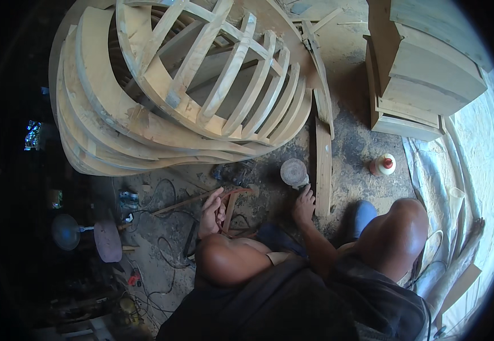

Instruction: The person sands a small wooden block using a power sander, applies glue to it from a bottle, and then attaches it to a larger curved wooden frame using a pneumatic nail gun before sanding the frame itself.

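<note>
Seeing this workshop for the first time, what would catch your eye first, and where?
The big curved wooden frame with bowed slats across the upper left and middle would likely draw the eye first. Next come the round grey disc just beyond the right hand and the red-and-white bottle on the floor, right of centre.

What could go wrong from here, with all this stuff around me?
The bottle stands near your right knee, so a swing of that leg might tip it. The cords lie looped on your left and could snag or catch a foot. The round disc at your right hand sits close to the plank and might knock against it.
</note>
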`<move>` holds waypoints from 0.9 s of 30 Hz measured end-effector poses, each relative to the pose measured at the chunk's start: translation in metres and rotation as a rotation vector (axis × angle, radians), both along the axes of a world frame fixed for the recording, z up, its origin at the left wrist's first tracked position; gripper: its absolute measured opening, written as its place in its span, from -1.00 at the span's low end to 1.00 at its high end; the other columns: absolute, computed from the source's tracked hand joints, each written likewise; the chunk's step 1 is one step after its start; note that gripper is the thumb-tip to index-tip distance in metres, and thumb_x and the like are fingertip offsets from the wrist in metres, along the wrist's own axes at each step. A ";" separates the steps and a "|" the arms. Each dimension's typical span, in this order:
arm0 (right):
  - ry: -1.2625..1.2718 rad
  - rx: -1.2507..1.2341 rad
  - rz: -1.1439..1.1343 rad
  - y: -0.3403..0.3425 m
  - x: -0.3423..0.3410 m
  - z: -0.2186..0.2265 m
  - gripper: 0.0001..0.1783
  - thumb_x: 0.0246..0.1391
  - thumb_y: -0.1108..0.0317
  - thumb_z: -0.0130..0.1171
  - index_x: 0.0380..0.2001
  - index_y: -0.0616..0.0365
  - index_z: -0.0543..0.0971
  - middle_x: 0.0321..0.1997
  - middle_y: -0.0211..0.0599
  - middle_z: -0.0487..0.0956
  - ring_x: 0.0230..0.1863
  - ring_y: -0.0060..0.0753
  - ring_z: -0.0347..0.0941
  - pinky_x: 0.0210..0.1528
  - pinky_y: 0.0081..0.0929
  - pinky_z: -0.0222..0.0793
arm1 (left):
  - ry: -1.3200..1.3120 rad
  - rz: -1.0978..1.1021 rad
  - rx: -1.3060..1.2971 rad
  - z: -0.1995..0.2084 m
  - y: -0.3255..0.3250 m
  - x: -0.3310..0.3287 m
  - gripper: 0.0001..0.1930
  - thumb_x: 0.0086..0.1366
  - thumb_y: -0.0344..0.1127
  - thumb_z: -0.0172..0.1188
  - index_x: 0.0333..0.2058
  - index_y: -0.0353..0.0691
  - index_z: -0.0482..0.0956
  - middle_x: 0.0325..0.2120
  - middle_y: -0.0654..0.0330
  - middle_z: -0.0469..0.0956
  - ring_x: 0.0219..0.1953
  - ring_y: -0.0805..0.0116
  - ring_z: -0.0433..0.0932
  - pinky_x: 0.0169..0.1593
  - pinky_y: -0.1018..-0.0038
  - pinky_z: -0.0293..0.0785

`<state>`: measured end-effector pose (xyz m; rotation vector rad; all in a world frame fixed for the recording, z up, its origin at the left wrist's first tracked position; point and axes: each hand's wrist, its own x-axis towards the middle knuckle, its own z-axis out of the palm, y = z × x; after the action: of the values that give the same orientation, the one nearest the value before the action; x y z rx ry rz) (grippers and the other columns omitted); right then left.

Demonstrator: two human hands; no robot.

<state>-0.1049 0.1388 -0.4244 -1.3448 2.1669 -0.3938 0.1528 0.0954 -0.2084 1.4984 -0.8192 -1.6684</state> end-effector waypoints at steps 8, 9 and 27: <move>-0.798 0.210 -0.379 -0.060 -0.027 0.053 0.12 -0.13 0.26 0.43 0.33 0.39 -0.08 0.00 0.44 0.55 0.06 0.43 0.54 0.16 0.00 0.44 | -0.217 -0.257 0.098 0.014 -0.003 -0.014 -0.46 0.50 -0.27 0.08 0.38 -0.24 0.23 -0.42 0.17 0.59 -0.49 0.52 0.50 -0.33 0.57 0.48; -0.811 0.132 -0.373 -0.063 -0.033 0.063 0.10 -0.12 0.28 0.42 0.32 0.37 -0.07 0.02 0.43 0.54 0.06 0.43 0.53 0.16 0.00 0.43 | -0.180 -0.257 0.096 0.016 -0.007 -0.014 -0.46 0.50 -0.27 0.07 0.38 -0.24 0.22 -0.41 0.15 0.61 -0.47 0.51 0.52 -0.31 0.56 0.49; -1.357 -0.840 -0.445 -0.105 -0.120 0.275 -0.08 0.13 0.31 0.36 0.32 0.43 0.01 0.07 0.08 0.46 0.09 -0.07 0.50 0.16 -0.19 0.44 | -0.067 -0.823 -0.101 0.120 -0.077 -0.250 -0.27 0.04 -0.38 0.30 0.22 -0.40 0.29 -0.04 0.09 0.52 0.02 0.32 0.54 0.12 0.43 0.47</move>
<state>-0.2252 0.0339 -0.1497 -0.4770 1.0414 -1.8669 -0.0975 0.0185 -0.0883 1.2135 -1.6867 -2.0955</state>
